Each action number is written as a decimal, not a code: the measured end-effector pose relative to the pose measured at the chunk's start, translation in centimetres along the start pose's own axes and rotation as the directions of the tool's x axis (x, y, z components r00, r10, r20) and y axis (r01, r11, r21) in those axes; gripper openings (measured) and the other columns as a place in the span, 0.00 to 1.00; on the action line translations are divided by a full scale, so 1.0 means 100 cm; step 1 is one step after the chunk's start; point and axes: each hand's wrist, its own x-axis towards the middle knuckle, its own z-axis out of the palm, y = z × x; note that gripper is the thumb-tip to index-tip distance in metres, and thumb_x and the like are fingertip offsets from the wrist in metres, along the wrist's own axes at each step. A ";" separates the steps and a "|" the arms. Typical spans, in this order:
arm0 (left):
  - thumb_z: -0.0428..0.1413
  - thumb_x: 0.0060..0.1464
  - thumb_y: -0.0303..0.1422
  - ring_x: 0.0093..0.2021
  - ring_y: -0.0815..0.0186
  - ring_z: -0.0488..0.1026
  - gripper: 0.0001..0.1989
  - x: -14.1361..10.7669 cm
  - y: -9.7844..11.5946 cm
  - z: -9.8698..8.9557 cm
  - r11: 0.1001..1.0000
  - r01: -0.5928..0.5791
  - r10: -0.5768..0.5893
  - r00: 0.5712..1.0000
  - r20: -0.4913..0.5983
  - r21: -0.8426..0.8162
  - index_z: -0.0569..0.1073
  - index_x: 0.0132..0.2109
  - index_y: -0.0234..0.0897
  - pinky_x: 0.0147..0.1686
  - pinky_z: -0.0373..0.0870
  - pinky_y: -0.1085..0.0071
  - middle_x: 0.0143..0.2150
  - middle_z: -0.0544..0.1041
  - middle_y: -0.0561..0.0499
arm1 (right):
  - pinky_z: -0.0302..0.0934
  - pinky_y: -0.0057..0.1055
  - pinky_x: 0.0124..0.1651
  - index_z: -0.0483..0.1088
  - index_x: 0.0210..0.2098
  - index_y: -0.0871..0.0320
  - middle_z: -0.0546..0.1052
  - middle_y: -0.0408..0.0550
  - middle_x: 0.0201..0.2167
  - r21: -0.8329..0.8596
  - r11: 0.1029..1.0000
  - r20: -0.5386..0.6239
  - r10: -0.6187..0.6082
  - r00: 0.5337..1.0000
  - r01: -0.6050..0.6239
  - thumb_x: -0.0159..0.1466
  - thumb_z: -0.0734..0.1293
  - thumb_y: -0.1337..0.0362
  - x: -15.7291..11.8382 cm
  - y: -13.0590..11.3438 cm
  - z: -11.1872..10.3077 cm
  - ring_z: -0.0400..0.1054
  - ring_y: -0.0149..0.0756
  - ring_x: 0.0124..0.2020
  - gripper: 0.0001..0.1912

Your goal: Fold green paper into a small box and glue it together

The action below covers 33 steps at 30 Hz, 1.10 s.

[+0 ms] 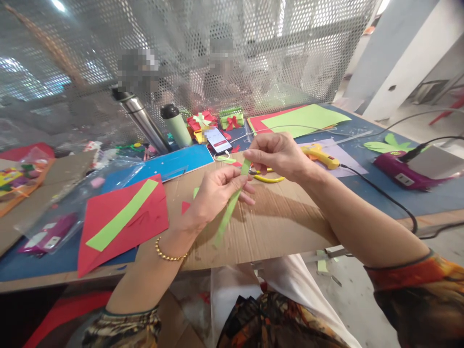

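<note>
A narrow light-green paper strip (229, 212) is stretched between my two hands above a sheet of cardboard (275, 227). Its upper end is pinched by my right hand (273, 152) between thumb and fingers. Lower down, my left hand (221, 191) grips the same strip with the thumb pressed over it, and the tail hangs toward the cardboard. Just behind my right hand lies a tool with yellow handles (268, 178), partly hidden. Left of my left wrist a wider green strip (123, 215) rests on red paper (108, 203).
A yellow glue gun (322, 157) with a black cord lies at the right, near a purple power strip (402, 171). Behind my hands are a phone (218, 141), a steel flask (143, 121), a green bottle (177, 126) and green sheets (308, 121). A blue folder (170, 164) lies left.
</note>
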 end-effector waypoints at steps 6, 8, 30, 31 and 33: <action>0.65 0.59 0.45 0.28 0.60 0.84 0.19 0.000 -0.002 -0.002 1.000 0.014 -0.012 0.995 0.098 -0.023 0.77 0.42 0.30 0.30 0.83 0.68 0.36 0.84 0.44 | 0.51 0.24 0.19 0.68 0.26 0.60 0.71 0.40 0.17 0.020 1.000 0.204 -0.024 0.979 0.020 0.65 0.73 0.46 -0.003 -0.001 0.006 0.60 0.23 0.17 0.24; 0.65 0.58 0.45 0.28 0.59 0.84 0.18 0.001 -0.002 -0.003 0.999 0.042 -0.040 0.995 0.087 -0.024 0.77 0.39 0.31 0.31 0.83 0.67 0.33 0.84 0.44 | 0.52 0.24 0.19 0.69 0.26 0.60 0.72 0.41 0.18 0.041 0.999 0.200 -0.027 0.979 0.019 0.65 0.72 0.45 -0.003 -0.001 0.009 0.61 0.23 0.18 0.25; 0.67 0.51 0.45 0.24 0.70 0.63 0.21 0.011 -0.003 -0.012 0.936 -0.137 0.231 0.934 -0.273 0.323 0.72 0.20 0.39 0.26 0.62 0.70 0.20 0.69 0.54 | 0.51 0.27 0.24 0.66 0.24 0.58 0.69 0.41 0.19 -0.101 0.994 0.144 0.051 0.988 -0.036 0.69 0.64 0.41 -0.004 0.007 0.021 0.61 0.25 0.20 0.29; 0.67 0.52 0.45 0.23 0.70 0.62 0.21 0.012 -0.003 -0.013 0.936 -0.143 0.248 0.917 -0.314 0.321 0.71 0.20 0.39 0.25 0.60 0.70 0.19 0.68 0.54 | 0.50 0.27 0.23 0.66 0.23 0.59 0.68 0.41 0.19 -0.085 0.996 0.172 0.052 0.984 -0.038 0.68 0.64 0.37 -0.004 0.010 0.023 0.61 0.25 0.20 0.32; 0.67 0.52 0.42 0.23 0.70 0.60 0.20 0.013 -0.005 -0.014 0.944 -0.147 0.252 0.899 -0.357 0.297 0.70 0.19 0.39 0.24 0.58 0.69 0.19 0.66 0.55 | 0.47 0.27 0.22 0.65 0.21 0.58 0.65 0.39 0.17 -0.050 0.998 0.212 0.046 0.976 -0.036 0.64 0.65 0.33 -0.004 0.016 0.026 0.56 0.24 0.19 0.34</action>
